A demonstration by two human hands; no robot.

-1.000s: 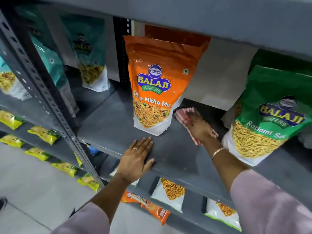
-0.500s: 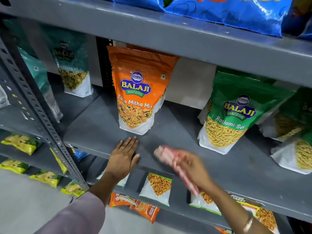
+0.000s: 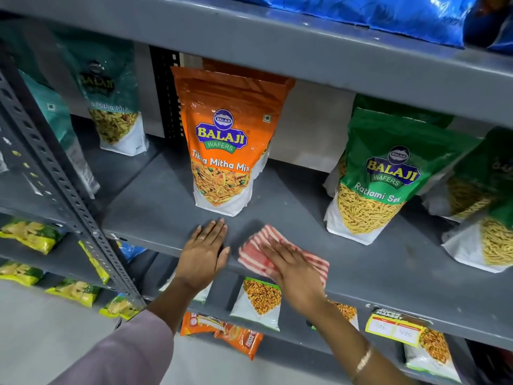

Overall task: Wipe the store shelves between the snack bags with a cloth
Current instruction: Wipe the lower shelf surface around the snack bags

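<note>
The grey shelf runs in front of me, and my two hands are on its front edge. An orange bag stands upright just behind my left hand; a green bag stands off to the right, well apart from it. Between them, near the edge, lies the red-and-white striped cloth — my right hand presses flat on top of it, fingers stretched out and slightly apart. My left hand rests palm-down on bare shelf just beside the cloth — fingers straight, close together, holding nothing.
</note>
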